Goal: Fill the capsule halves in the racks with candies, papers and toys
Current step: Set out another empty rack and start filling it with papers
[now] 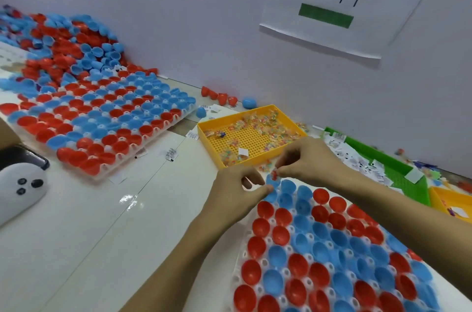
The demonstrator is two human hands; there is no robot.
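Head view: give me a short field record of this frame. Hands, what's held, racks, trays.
right hand: pinches a small candy over the near rack's far corner
left hand: fingers curled by that corner; whether it holds anything cannot be told
near rack: red and blue capsule halves, open side up
far rack: red and blue halves, on the table to the left
loose halves: heaped by the wall behind the far rack
yellow tray: wrapped candies
green tray: paper slips
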